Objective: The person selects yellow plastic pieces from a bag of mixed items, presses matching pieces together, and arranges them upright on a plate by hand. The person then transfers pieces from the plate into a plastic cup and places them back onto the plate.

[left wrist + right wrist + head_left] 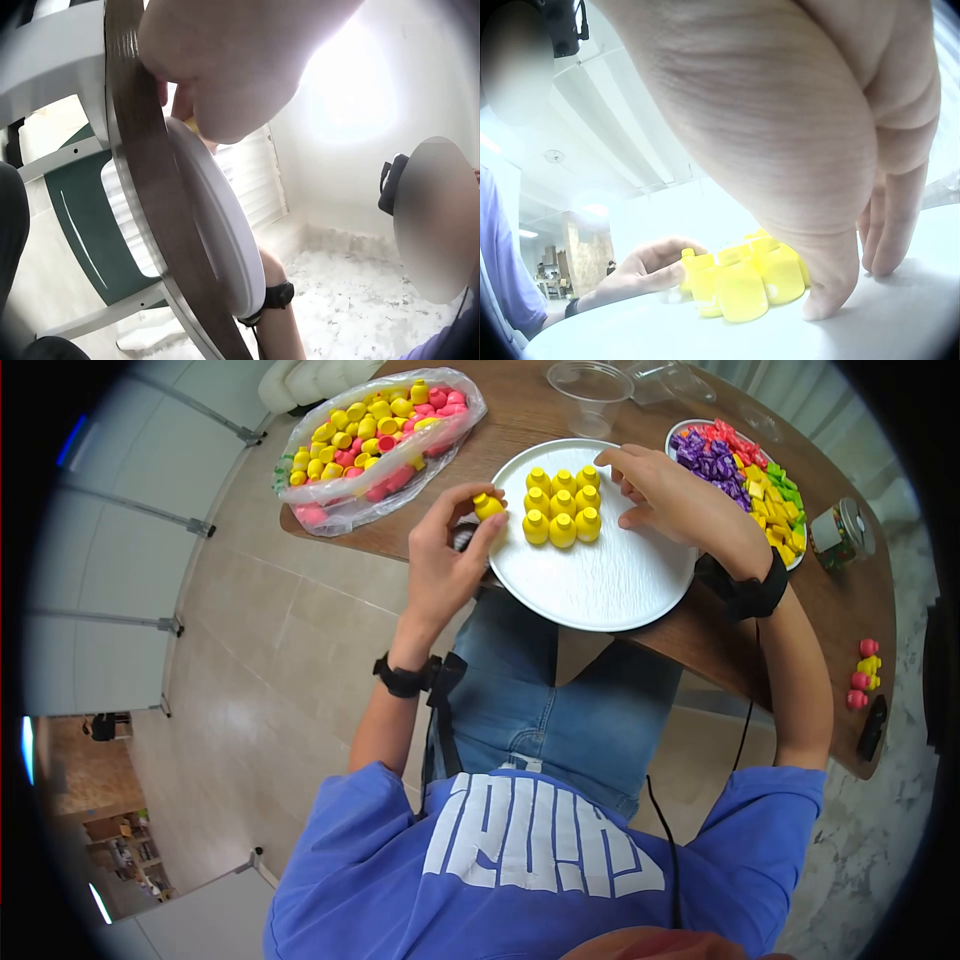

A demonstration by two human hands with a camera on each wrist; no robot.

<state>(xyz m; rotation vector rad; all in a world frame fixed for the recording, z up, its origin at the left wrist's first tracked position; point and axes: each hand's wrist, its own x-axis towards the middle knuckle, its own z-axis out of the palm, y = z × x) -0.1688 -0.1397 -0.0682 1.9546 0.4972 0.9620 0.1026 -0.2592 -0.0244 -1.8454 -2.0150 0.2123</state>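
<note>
Several small yellow bottle-shaped pieces [562, 505] stand upright in a tight square of rows on a round white plate [600, 595]. At the plate's left rim, my left hand [445, 545] pinches one more yellow bottle-shaped piece [488, 507] between thumb and fingers. The left wrist view mostly hides that piece behind the hand. My right hand [665, 495] is spread just to the right of the rows, holding nothing. In the right wrist view, its thumb [831, 281] comes down at the plate surface close beside the yellow pieces, with the other fingers further right.
A clear plastic bag [465, 435] of yellow and pink pieces lies at the table's left. A clear cup [590, 395] stands behind the plate. To the right are a plate of coloured pieces [715, 465], a lidded jar [840, 535] and a short row of pink and yellow pieces [866, 670].
</note>
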